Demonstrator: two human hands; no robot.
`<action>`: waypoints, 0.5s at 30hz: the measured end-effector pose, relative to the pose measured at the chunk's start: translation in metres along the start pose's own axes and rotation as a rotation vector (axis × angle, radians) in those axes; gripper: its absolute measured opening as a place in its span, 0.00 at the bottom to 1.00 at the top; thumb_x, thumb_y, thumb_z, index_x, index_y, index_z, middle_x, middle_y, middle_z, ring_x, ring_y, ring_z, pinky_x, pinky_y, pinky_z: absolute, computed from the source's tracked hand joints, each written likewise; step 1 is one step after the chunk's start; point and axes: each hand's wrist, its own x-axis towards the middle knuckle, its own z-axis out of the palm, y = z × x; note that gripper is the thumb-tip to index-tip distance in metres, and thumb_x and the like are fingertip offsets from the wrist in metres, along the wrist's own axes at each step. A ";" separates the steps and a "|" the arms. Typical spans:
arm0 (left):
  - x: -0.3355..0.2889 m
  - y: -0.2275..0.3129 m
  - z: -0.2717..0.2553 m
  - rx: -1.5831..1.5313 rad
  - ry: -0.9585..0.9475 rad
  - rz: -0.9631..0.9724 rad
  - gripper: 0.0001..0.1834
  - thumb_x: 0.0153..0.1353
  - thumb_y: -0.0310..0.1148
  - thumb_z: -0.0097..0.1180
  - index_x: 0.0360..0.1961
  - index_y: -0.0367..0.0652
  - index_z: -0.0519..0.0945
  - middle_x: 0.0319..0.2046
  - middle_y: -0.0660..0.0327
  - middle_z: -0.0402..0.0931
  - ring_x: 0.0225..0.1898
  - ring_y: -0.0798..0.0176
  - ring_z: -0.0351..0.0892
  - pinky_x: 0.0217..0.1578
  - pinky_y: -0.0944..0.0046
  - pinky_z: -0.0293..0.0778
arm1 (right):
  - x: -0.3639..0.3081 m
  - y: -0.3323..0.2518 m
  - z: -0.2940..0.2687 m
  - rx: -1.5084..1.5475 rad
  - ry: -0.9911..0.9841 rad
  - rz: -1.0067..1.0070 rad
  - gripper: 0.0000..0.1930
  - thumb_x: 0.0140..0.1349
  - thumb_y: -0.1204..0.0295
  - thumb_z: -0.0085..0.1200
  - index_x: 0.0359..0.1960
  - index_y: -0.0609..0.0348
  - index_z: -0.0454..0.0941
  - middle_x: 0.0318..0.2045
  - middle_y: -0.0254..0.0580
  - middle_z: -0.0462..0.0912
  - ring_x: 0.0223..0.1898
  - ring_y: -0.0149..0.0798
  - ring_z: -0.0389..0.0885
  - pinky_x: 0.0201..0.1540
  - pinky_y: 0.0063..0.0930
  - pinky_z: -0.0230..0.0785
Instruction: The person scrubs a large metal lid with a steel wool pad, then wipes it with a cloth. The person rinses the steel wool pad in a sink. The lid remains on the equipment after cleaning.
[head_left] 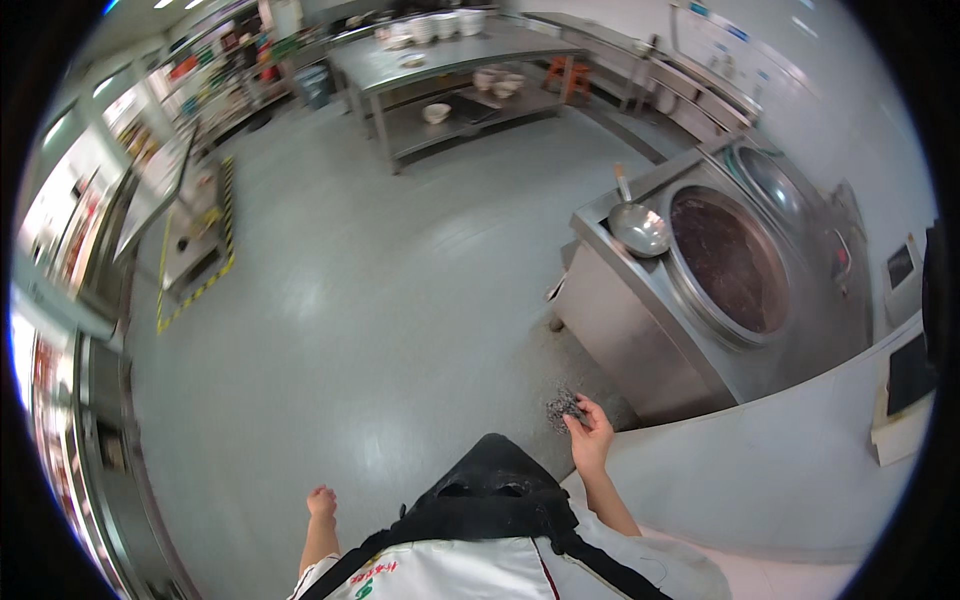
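Observation:
My right hand (pixel 592 432) pinches a grey steel wool scrubber (pixel 561 411) between thumb and fingers, held out in front of me over the floor, close to the near corner of a steel stove unit (pixel 640 345). Lower on the left, my left hand (pixel 321 501) hangs at my side with its fingers curled in. Nothing shows in it, and it touches nothing.
A large round pot (pixel 683 288) of dark liquid is set in the stove unit, with a steel ladle (pixel 638 229) resting beside it. Ahead stands a steel table (pixel 465 55) with stacked bowls. Yellow-black tape (pixel 229 215) marks the floor at left; a white wall (pixel 720 470) curves along the right.

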 end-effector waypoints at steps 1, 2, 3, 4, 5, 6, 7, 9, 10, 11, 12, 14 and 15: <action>0.032 0.055 0.034 -0.062 -0.090 0.110 0.18 0.71 0.32 0.54 0.60 0.45 0.78 0.42 0.61 0.86 0.38 0.58 0.87 0.34 0.54 0.81 | 0.023 0.015 0.003 0.015 0.061 -0.024 0.15 0.62 0.86 0.66 0.49 0.68 0.78 0.62 0.51 0.82 0.55 0.36 0.85 0.57 0.29 0.81; 0.057 0.105 0.072 -0.078 -0.161 0.162 0.19 0.71 0.33 0.54 0.61 0.46 0.78 0.44 0.61 0.86 0.41 0.58 0.87 0.36 0.55 0.81 | 0.047 0.029 0.008 0.031 0.116 -0.049 0.15 0.63 0.86 0.66 0.50 0.68 0.78 0.62 0.51 0.82 0.56 0.36 0.84 0.58 0.30 0.80; 0.070 0.150 0.111 -0.098 -0.229 0.199 0.19 0.72 0.34 0.54 0.63 0.46 0.77 0.46 0.61 0.85 0.43 0.59 0.86 0.39 0.55 0.81 | 0.071 0.046 0.011 0.037 0.160 -0.070 0.15 0.63 0.86 0.66 0.50 0.69 0.78 0.62 0.52 0.82 0.56 0.36 0.84 0.59 0.31 0.79; 0.071 0.181 0.153 -0.117 -0.298 0.223 0.20 0.72 0.34 0.55 0.64 0.46 0.76 0.48 0.61 0.85 0.45 0.60 0.86 0.41 0.55 0.81 | 0.096 0.060 0.009 0.010 0.202 -0.032 0.16 0.63 0.85 0.66 0.51 0.69 0.79 0.62 0.52 0.82 0.58 0.36 0.83 0.63 0.33 0.77; 0.073 0.203 0.190 -0.080 -0.385 0.201 0.19 0.73 0.35 0.54 0.63 0.47 0.76 0.49 0.60 0.84 0.46 0.59 0.85 0.43 0.57 0.81 | 0.126 0.060 0.014 0.002 0.201 0.014 0.16 0.63 0.85 0.66 0.51 0.69 0.79 0.62 0.52 0.82 0.59 0.37 0.83 0.63 0.33 0.76; 0.072 0.224 0.224 -0.047 -0.470 0.178 0.18 0.74 0.36 0.54 0.62 0.47 0.76 0.49 0.60 0.84 0.48 0.59 0.85 0.44 0.58 0.80 | 0.158 0.062 0.022 -0.006 0.196 0.057 0.16 0.63 0.85 0.67 0.52 0.69 0.79 0.61 0.52 0.83 0.59 0.37 0.83 0.63 0.34 0.76; 0.074 0.253 0.251 -0.007 -0.548 0.167 0.17 0.76 0.37 0.53 0.61 0.47 0.76 0.49 0.60 0.83 0.50 0.59 0.84 0.45 0.59 0.80 | 0.190 0.060 0.038 0.002 0.193 0.103 0.16 0.63 0.85 0.67 0.52 0.69 0.79 0.61 0.51 0.83 0.60 0.37 0.82 0.63 0.34 0.76; 0.091 0.265 0.262 -0.009 -0.673 -0.053 0.19 0.72 0.37 0.55 0.62 0.47 0.79 0.54 0.57 0.85 0.53 0.53 0.86 0.52 0.53 0.79 | 0.264 0.031 0.095 0.057 0.105 0.007 0.18 0.65 0.85 0.65 0.55 0.68 0.78 0.57 0.47 0.84 0.57 0.35 0.83 0.60 0.31 0.77; 0.093 0.275 0.283 0.080 -0.668 -0.104 0.18 0.72 0.37 0.55 0.61 0.47 0.79 0.52 0.58 0.85 0.51 0.54 0.85 0.51 0.54 0.78 | 0.309 0.016 0.121 0.117 0.076 -0.007 0.19 0.66 0.86 0.64 0.57 0.68 0.77 0.54 0.44 0.85 0.54 0.33 0.84 0.59 0.29 0.77; 0.093 0.289 0.308 0.180 -0.620 -0.141 0.17 0.72 0.37 0.55 0.60 0.47 0.79 0.51 0.58 0.84 0.50 0.55 0.84 0.49 0.55 0.78 | 0.353 0.002 0.142 0.163 0.047 -0.026 0.19 0.66 0.86 0.63 0.59 0.67 0.77 0.50 0.40 0.86 0.52 0.31 0.84 0.57 0.28 0.77; 0.095 0.301 0.331 0.254 -0.578 -0.178 0.16 0.72 0.37 0.55 0.59 0.47 0.79 0.49 0.59 0.83 0.48 0.56 0.83 0.47 0.56 0.77 | 0.396 -0.009 0.163 0.206 0.012 -0.022 0.19 0.67 0.86 0.62 0.59 0.66 0.76 0.51 0.40 0.86 0.51 0.30 0.84 0.56 0.27 0.77; 0.115 0.322 0.367 0.331 -0.507 -0.243 0.15 0.72 0.37 0.55 0.56 0.47 0.79 0.47 0.60 0.82 0.44 0.57 0.81 0.43 0.57 0.75 | 0.474 -0.020 0.201 0.234 -0.052 0.001 0.18 0.69 0.85 0.61 0.59 0.64 0.75 0.52 0.40 0.86 0.51 0.29 0.84 0.54 0.25 0.77; 0.127 0.335 0.389 0.350 -0.488 -0.270 0.14 0.72 0.36 0.56 0.55 0.47 0.79 0.45 0.60 0.82 0.43 0.58 0.81 0.41 0.58 0.75 | 0.509 -0.018 0.210 0.274 -0.029 -0.002 0.18 0.70 0.85 0.61 0.59 0.63 0.75 0.51 0.39 0.86 0.50 0.29 0.84 0.54 0.25 0.77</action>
